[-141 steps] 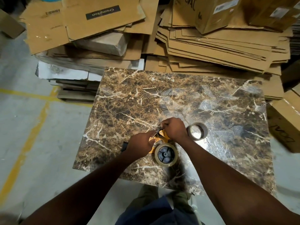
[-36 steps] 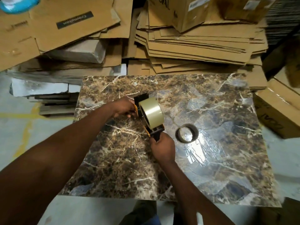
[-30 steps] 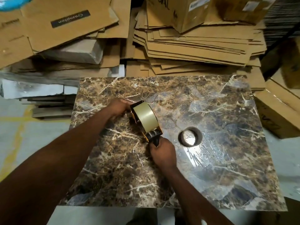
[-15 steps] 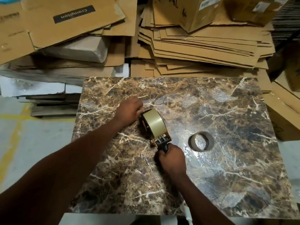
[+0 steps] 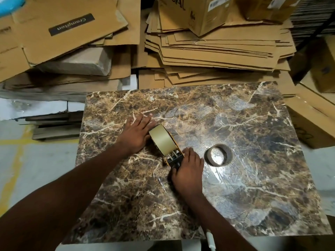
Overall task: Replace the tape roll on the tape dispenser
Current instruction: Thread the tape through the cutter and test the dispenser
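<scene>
Lying mid-frame on the marble slab, the tape dispenser carried its tape roll; your left hand rested flat beside it, fingers spread, your right hand wrapped its handle. An empty core sat right.

"Crampton", white on a dark label, upside down on flattened cardboard sheet at far left. Other box markings illegible.

Loaded tape dispenser, empty core beside
</scene>
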Demonstrator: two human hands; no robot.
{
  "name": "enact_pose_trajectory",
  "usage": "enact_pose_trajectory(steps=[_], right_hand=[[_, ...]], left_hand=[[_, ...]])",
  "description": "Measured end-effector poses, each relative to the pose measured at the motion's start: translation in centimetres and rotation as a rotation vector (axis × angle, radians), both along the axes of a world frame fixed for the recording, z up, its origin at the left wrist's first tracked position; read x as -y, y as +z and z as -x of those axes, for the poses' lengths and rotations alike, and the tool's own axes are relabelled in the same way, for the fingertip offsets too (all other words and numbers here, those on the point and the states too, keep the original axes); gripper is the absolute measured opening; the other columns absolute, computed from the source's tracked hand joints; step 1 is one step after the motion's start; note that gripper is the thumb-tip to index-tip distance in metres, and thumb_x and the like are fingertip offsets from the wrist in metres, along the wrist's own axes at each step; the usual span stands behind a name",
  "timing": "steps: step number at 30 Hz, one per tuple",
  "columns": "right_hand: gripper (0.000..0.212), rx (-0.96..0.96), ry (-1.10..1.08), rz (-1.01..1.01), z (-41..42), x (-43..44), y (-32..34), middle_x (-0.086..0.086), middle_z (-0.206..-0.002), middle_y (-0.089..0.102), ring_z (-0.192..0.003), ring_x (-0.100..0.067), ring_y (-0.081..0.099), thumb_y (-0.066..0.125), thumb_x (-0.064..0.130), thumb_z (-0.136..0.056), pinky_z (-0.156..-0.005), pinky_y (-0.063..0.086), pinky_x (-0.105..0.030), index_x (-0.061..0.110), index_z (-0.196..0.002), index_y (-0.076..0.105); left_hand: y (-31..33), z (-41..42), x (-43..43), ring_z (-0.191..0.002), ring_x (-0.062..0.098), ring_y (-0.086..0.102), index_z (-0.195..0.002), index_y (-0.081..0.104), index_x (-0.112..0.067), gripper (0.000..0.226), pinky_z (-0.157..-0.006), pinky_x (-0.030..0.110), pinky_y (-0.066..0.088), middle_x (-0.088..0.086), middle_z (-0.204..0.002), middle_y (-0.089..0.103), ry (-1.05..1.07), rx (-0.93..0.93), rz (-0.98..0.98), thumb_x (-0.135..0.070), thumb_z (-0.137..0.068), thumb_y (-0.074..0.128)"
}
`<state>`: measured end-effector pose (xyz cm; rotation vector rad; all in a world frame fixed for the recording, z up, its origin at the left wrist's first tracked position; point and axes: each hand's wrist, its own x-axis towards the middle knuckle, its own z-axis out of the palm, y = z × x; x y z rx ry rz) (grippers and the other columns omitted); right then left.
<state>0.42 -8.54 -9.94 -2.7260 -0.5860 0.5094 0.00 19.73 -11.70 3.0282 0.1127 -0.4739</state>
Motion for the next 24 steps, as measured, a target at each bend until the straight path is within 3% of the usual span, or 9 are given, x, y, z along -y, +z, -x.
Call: enact_pose_trajectory(steps=[4, 8, 11, 14, 16, 19, 21, 24], right_hand=[[0.086, -0.053, 0.029, 0.055, -0.2, 0.2, -0.1, -0.017, -0.169, 0.005, -0.155, -0.034, 0.002, 0.039, 0.056, -0.097, -0.125, 0.004, -0.056, 0.005, -0.159, 0.009], [0.087, -0.104, 0.010, 0.081, -0.1, 0.1, 0.3, -0.017, -0.169, -0.001, -0.155, -0.036, -0.002, 0.038, 0.062, -0.097, -0.123, 0.007, -0.060, 0.003, -0.158, 0.016], [0.088, -0.109, 0.023, 0.133, -0.1, 0.2, 0.7, -0.016, -0.169, -0.002, -0.154, -0.038, 0.001, 0.031, 0.068, -0.097, -0.120, 0.012, -0.064, 0.003, -0.156, 0.024], [0.088, -0.077, 0.061, 0.178, -0.2, 0.5, 1.1, -0.017, -0.168, 0.008, -0.153, -0.039, 0.011, 0.026, 0.070, -0.096, -0.119, 0.015, -0.064, 0.004, -0.154, 0.030], [0.084, -0.026, 0.094, 0.195, -0.4, 0.8, 1.4, -0.019, -0.164, 0.024, -0.147, -0.039, 0.024, 0.025, 0.069, -0.097, -0.118, 0.018, -0.061, 0.005, -0.148, 0.042], [0.070, 0.107, 0.125, 0.157, -0.5, 1.0, 1.9, -0.014, -0.124, 0.056, -0.115, -0.032, 0.045, 0.034, 0.066, -0.096, -0.098, 0.037, -0.051, 0.008, -0.115, 0.068], [0.064, 0.149, 0.127, 0.133, -0.5, 1.0, 2.1, -0.012, -0.108, 0.056, -0.105, -0.031, 0.045, 0.042, 0.063, -0.094, -0.093, 0.040, -0.051, 0.006, -0.104, 0.070], [0.069, 0.147, 0.140, 0.164, -0.4, 0.8, 1.9, -0.023, -0.128, 0.055, -0.124, -0.039, 0.044, 0.050, 0.060, -0.094, -0.112, 0.031, -0.061, -0.003, -0.118, 0.066]], left_hand=[[-0.2, 0.2, 0.2, -0.165, 0.030, -0.007, -0.169, 0.001, -0.029, 0.074, -0.128, 0.067, -0.002, -0.003, -0.177, -0.005, -0.152, -0.021, -0.049, -0.044, -0.107, 0.040], [-0.2, 0.2, 0.4, -0.164, 0.029, -0.007, -0.160, -0.014, -0.029, 0.074, -0.129, 0.065, -0.004, -0.004, -0.170, -0.010, -0.215, -0.032, -0.084, -0.053, -0.109, 0.034], [-0.1, 0.1, 0.5, -0.164, 0.032, -0.008, -0.161, -0.015, -0.032, 0.075, -0.127, 0.070, 0.002, -0.003, -0.173, -0.008, -0.196, -0.085, -0.097, -0.057, -0.108, 0.032], [0.2, -0.2, 0.8, -0.164, 0.033, -0.012, -0.167, -0.007, -0.031, 0.075, -0.125, 0.074, 0.005, -0.003, -0.176, -0.008, -0.190, -0.144, -0.142, -0.058, -0.108, 0.031], [0.5, -0.2, 1.3, -0.163, 0.034, -0.013, -0.168, -0.003, -0.031, 0.074, -0.124, 0.075, 0.006, -0.004, -0.175, -0.010, -0.193, -0.154, -0.180, -0.060, -0.107, 0.028], [0.9, -0.2, 1.8, -0.163, 0.035, -0.012, -0.168, -0.004, -0.030, 0.074, -0.125, 0.074, 0.005, 0.001, -0.176, -0.013, -0.176, -0.166, -0.242, -0.062, -0.107, 0.023], [1.1, -0.2, 2.1, -0.163, 0.036, -0.012, -0.169, -0.005, -0.028, 0.076, -0.126, 0.072, 0.003, 0.007, -0.177, -0.015, -0.133, -0.169, -0.256, -0.062, -0.108, 0.024], [1.3, -0.1, 2.4, -0.163, 0.037, -0.013, -0.170, -0.003, -0.026, 0.077, -0.126, 0.071, 0.002, 0.010, -0.177, -0.014, -0.101, -0.170, -0.277, -0.061, -0.107, 0.027]])
